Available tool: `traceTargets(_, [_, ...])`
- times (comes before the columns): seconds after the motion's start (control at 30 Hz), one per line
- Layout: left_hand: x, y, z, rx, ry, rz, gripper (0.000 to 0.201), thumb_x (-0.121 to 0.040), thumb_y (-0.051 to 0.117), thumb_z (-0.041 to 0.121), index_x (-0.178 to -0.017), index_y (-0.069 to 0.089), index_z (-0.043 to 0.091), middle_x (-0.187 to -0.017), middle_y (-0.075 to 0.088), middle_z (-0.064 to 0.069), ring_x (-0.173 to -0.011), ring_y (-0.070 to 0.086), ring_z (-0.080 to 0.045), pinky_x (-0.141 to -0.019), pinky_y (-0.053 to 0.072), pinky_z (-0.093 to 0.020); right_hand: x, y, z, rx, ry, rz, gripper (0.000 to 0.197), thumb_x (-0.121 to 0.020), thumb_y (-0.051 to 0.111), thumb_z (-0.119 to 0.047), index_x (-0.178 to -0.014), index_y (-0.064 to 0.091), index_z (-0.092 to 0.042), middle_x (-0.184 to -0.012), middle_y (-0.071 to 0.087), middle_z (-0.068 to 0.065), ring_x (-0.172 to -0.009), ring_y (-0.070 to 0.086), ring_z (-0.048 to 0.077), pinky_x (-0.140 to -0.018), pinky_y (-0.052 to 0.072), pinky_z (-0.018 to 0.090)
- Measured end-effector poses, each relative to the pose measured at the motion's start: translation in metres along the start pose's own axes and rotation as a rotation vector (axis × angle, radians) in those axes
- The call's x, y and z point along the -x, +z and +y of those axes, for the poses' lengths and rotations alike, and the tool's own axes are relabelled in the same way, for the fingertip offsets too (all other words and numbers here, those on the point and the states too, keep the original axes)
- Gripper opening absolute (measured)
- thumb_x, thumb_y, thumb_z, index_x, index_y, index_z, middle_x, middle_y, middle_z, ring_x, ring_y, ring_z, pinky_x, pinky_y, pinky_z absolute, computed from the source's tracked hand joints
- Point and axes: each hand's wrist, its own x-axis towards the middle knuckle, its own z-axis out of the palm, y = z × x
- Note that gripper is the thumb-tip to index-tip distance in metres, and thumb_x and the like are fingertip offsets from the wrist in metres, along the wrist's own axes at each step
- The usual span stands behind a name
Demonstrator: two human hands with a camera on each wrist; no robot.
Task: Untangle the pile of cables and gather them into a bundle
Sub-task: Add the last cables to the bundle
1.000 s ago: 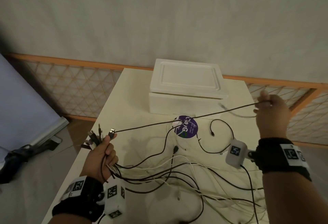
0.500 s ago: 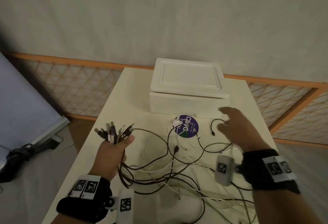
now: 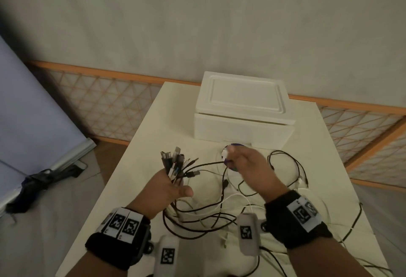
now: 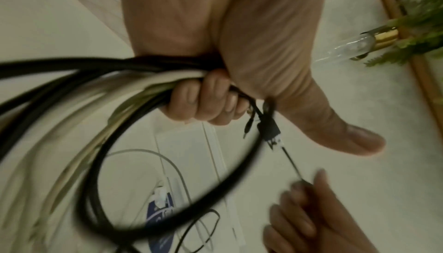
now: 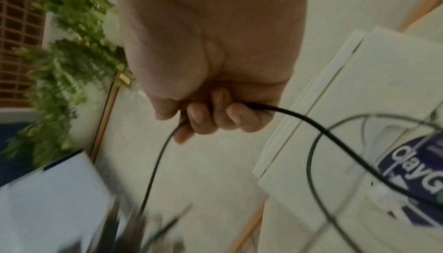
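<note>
My left hand (image 3: pixel 162 189) is gripping the gathered cable ends (image 3: pixel 175 162) upright, keeping them sorted, while my right hand (image 3: pixel 248 167) is pinching one black cable (image 5: pixel 299 118) above the table's (image 3: pixel 136 167) middle, freeing it.

Your head camera looks forward and down over the tabletop (image 3: pixel 153 127) toward the far wall. Your left wrist camera sits close behind your left hand (image 4: pixel 215 48), your right wrist camera close behind your right hand (image 5: pixel 210 52). All three share the purple sticker (image 5: pixel 419 171) and foam box (image 3: pixel 241 110).
</note>
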Motion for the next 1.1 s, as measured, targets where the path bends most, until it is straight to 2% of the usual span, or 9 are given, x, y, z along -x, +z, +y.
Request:
traceTargets(0.13, [-0.010,-0.007,-0.022,0.162,-0.119,-0.004,0.021,-0.057,0.057,0.004,-0.073,0.046,0.011,-0.054,0.055,0.009,-0.050,0.045,-0.009,-0.054,0.032,-0.027,0.007,-0.053,0.016,0.007,0.074,0.309,0.045,-0.091,0.060,-0.027,-0.056,0.040,-0.006,-0.053,0.033,0.001,-0.051,0.031,0.013,-0.054,0.027,0.029])
traceTargets(0.23, [-0.020,-0.012,-0.037,0.352,-0.130,0.094,0.038,-0.076,0.064,-0.015,-0.069,0.039,0.014,-0.058,0.042,0.000,-0.045,0.038,-0.008,-0.044,0.030,-0.022,0.015,-0.090,0.048,0.814,0.406,0.002,0.028,-0.081,0.063,-0.029,-0.063,0.049,-0.012,-0.063,0.047,-0.002,-0.064,0.049,0.017,-0.061,0.036,0.030])
traceTargets(0.33, [-0.026,-0.005,-0.038,0.398,-0.105,0.179,0.044,-0.086,0.062,-0.006,-0.062,0.034,0.017,-0.054,0.029,0.002,-0.042,0.028,-0.010,-0.043,0.027,-0.023,0.030,-0.090,0.058,1.169,0.497,-0.074,0.014,-0.074,0.063,-0.032,-0.086,0.056,-0.029,-0.092,0.054,-0.009,-0.094,0.056,0.016,-0.080,0.041,0.032])
traceTargets(0.43, [-0.030,0.008,-0.036,0.483,-0.136,0.217,0.041,-0.090,0.061,0.003,-0.062,0.036,0.017,-0.047,0.028,0.004,-0.037,0.024,-0.009,-0.040,0.023,-0.020,0.026,-0.061,0.051,0.840,0.085,0.201,0.011,-0.075,0.069,-0.022,-0.084,0.063,-0.023,-0.087,0.061,-0.004,-0.086,0.059,0.020,-0.074,0.042,0.030])
traceTargets(0.6, [-0.027,0.029,-0.025,0.484,-0.163,0.151,0.034,-0.094,0.058,0.015,-0.065,0.041,0.016,-0.049,0.028,0.002,-0.040,0.022,-0.010,-0.042,0.021,-0.022,0.000,0.019,0.022,0.788,-0.440,-0.029,0.020,-0.078,0.061,-0.019,-0.097,0.068,-0.016,-0.099,0.068,0.002,-0.095,0.062,0.019,-0.090,0.048,0.037])
traceTargets(0.73, [-0.023,0.029,-0.024,0.511,-0.200,0.129,0.032,-0.095,0.057,0.024,-0.068,0.041,0.016,-0.051,0.027,0.000,-0.039,0.022,-0.011,-0.042,0.020,-0.023,-0.029,0.038,0.035,1.105,-0.076,-0.317,0.033,-0.092,0.053,-0.030,-0.121,0.053,-0.015,-0.123,0.060,0.006,-0.120,0.053,0.024,-0.114,0.019,0.050])
traceTargets(0.83, [-0.024,0.025,-0.026,0.570,-0.277,0.120,0.040,-0.095,0.054,0.034,-0.064,0.046,0.011,-0.056,0.049,-0.009,-0.034,0.026,-0.013,-0.039,0.022,-0.022,-0.033,0.028,0.030,0.913,-0.030,-0.223,0.029,-0.098,0.043,-0.040,-0.097,0.058,-0.015,-0.095,0.067,0.003,-0.094,0.062,0.024,-0.085,0.045,0.035])
traceTargets(0.97, [-0.025,0.032,-0.028,0.665,-0.342,0.035,0.032,-0.098,0.049,0.035,-0.097,0.064,0.007,-0.097,0.074,-0.011,-0.033,0.026,-0.009,-0.038,0.026,-0.019,-0.013,0.031,0.009,0.636,-0.326,-0.208,0.036,-0.094,0.040,-0.052,-0.079,0.054,-0.022,-0.064,0.049,-0.009,-0.063,0.050,0.011,-0.059,0.036,0.026])
traceTargets(1.1, [-0.030,0.032,-0.023,0.997,-0.269,0.062,0.025,-0.099,0.044,0.026,-0.112,0.063,0.015,-0.095,0.072,0.000,-0.032,0.027,-0.005,-0.035,0.027,-0.015,0.010,0.027,0.020,0.765,-0.347,-0.265,0.047,-0.094,0.031,-0.056,-0.064,0.042,-0.021,-0.054,0.036,-0.008,-0.054,0.043,0.015,-0.057,0.029,0.026])
